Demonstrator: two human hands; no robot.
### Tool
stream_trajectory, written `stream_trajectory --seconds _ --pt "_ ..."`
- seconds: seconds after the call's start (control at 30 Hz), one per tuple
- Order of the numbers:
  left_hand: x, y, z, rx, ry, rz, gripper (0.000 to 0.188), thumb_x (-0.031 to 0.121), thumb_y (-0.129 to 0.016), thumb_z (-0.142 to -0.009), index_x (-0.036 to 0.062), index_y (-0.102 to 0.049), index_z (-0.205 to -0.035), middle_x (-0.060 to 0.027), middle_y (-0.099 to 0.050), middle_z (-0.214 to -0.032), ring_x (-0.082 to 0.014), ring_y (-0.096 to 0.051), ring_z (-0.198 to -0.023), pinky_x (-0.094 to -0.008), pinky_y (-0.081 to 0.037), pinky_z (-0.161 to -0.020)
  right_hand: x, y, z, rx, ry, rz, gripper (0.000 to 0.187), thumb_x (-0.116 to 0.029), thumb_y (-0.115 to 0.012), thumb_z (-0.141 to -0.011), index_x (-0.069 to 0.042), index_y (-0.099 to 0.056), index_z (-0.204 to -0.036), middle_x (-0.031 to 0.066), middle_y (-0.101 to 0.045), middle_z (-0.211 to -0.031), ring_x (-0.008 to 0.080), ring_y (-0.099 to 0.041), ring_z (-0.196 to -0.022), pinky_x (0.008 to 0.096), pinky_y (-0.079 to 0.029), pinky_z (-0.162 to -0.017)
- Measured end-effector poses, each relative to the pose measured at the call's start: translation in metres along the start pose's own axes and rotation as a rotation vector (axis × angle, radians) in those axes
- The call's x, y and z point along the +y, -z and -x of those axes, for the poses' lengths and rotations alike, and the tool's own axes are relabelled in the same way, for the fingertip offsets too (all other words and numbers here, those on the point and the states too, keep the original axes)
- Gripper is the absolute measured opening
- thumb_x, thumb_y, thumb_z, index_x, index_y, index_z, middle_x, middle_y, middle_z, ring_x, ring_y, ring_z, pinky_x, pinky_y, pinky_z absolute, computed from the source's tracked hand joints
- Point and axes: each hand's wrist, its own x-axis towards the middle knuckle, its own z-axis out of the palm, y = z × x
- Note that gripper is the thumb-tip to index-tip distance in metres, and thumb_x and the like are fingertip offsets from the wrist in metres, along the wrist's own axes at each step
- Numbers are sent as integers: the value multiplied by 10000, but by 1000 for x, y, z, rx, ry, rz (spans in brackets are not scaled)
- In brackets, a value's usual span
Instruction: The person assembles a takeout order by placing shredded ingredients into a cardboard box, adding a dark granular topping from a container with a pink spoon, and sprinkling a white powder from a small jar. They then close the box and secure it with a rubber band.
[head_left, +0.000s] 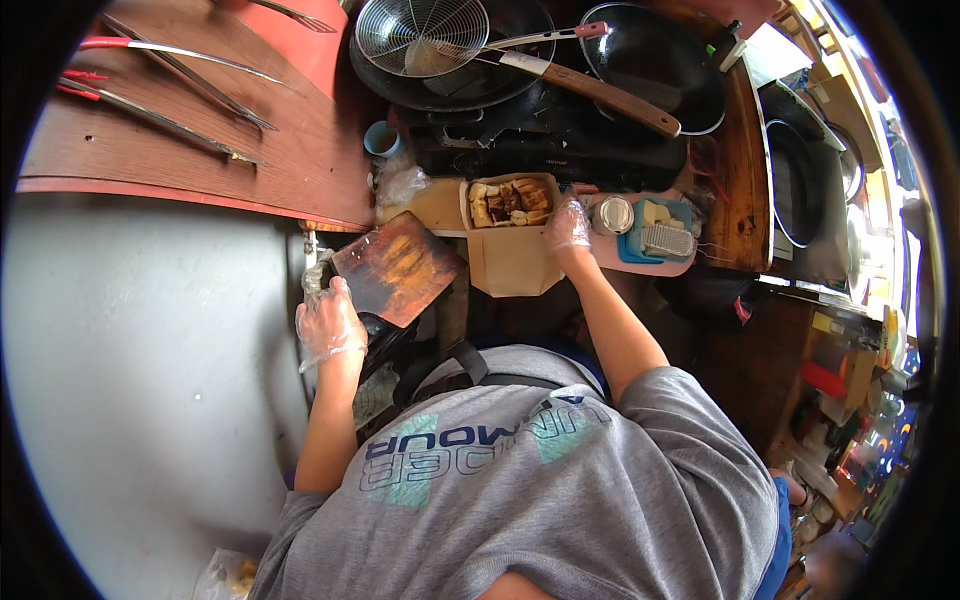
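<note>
Left hand (328, 325), in a clear plastic glove, is down at the near edge of the surface (300, 160), its grip wrapped around the lower corner of a dark, scorched wooden board (398, 268) that sits tilted, one corner pointing toward the body. Right hand (568, 225), gloved too, is at the right rim of an open brown paper box (510, 235); fingers curl against the box edge, but whether that grip pinches the cardboard or only rests on it I cannot tell. Inside the box, toasted bread pieces (510, 202) lie packed in the far half, and its flap hangs open toward the person. The box sits just in front of the black stove (545, 135), between the board and a pink tray (640, 262). On that tray: a small round tin (613, 214) just beside the right hand and a blue tub (658, 232) with a metal grater over it. On the stove, a wire skimmer (422, 35) rests over a dark pan (470, 70), and a second wok (655, 65) with a wooden handle sits to its right. Long metal tongs (170, 90) lie across the far left corner of the surface, well apart from both hands. A blue cup (381, 139) stands near the stove's left edge.
</note>
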Motion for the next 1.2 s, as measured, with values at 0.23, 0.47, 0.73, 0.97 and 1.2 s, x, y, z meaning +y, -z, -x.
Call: stream_trajectory --seconds 0.23,0.47,0.73,0.97,1.2 --pt "2 -15 -17 143 -92 -3 217 99 -621 -949 62 -673 -1157 -142 -769 -913 -322 -733 -986 -444 -520 -907 -6 11 -4 -402 277 656 277 -185 -609 -934 -120 -828 -1090 53 -794 -1159 229 -736 -1104 370 -563 -876" --pt "0 -35 -35 194 -268 77 326 104 -743 -829 75 -631 -1134 -135 -737 -947 -330 -692 -984 -479 -492 -937 6 35 2 -429 235 579 287 -82 -835 -727 -126 -839 -1011 76 -801 -1098 257 -749 -1085 366 -591 -890" --pt "77 -135 -101 223 -438 472 553 118 -906 -671 117 -622 -1145 -142 -724 -990 -364 -687 -1021 -495 -497 -913 13 37 11 -483 239 545 264 -122 -772 -806 -92 -826 -1063 93 -794 -1137 247 -747 -1111 354 -600 -908" --pt "121 -179 -177 155 -472 574 512 76 -877 -721 93 -688 -1197 -211 -727 -1089 -443 -660 -1092 -520 -541 -928 6 16 11 -490 227 480 402 -138 -909 -686 -67 -817 -1070 82 -794 -1162 232 -744 -1127 353 -614 -883" --pt "109 -141 -185 89 -498 597 575 98 -856 -775 92 -643 -1309 -198 -707 -1270 -409 -638 -1230 -474 -520 -1062 -8 37 49 -292 -289 -477 401 -353 -725 -894 -19 -760 -1113 192 -760 -1112 343 -723 -1124 429 -566 -951"
